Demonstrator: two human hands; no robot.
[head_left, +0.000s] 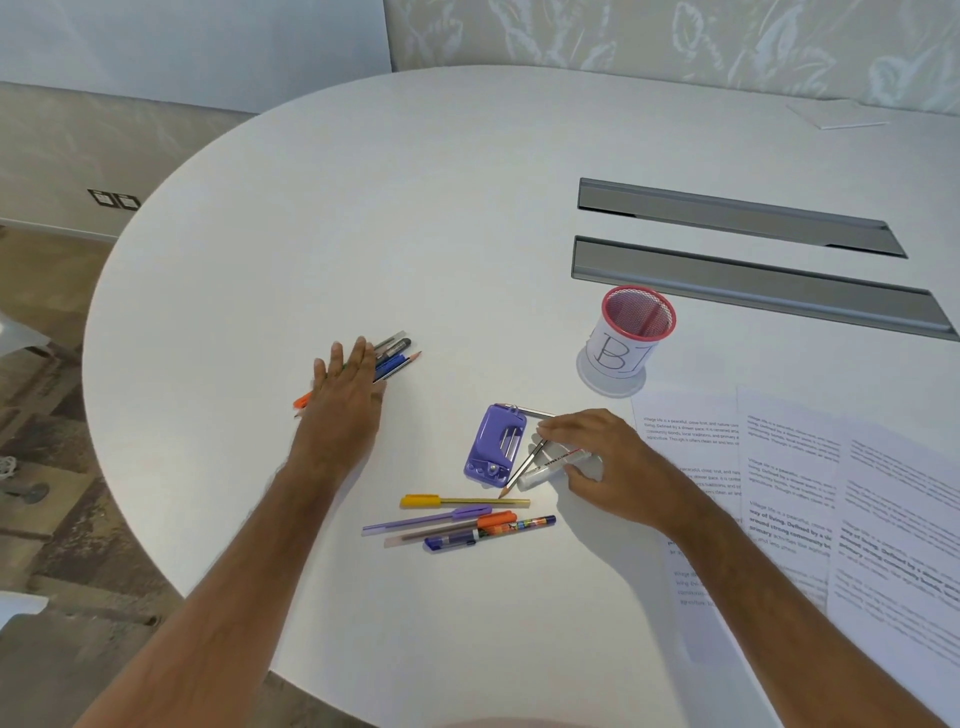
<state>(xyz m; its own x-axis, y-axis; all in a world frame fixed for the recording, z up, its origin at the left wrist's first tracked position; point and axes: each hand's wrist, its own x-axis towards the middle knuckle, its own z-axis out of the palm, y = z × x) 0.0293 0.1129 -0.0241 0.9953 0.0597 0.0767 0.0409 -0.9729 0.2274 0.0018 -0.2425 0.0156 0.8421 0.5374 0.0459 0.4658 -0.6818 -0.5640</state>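
Note:
My left hand (345, 395) lies flat, fingers straight, on a bundle of pens and pencils (397, 356) at the table's left middle; an orange pen end (301, 401) pokes out under the palm. My right hand (602, 462) curls over a white marker (550, 467) and a grey pencil (524, 465), thumb and fingers pinching them beside a purple hole punch (496, 447). Nearer me lie several loose pens: a yellow one (457, 501), a purple one (426, 519), an orange one (496, 519) and a blue one (449, 543).
A red mesh pen cup (631, 332) with a white label stands behind my right hand. Printed sheets (789, 467) cover the table at the right. Two grey cable slots (737, 218) run across the far right. The round white table edge (104, 415) curves at the left.

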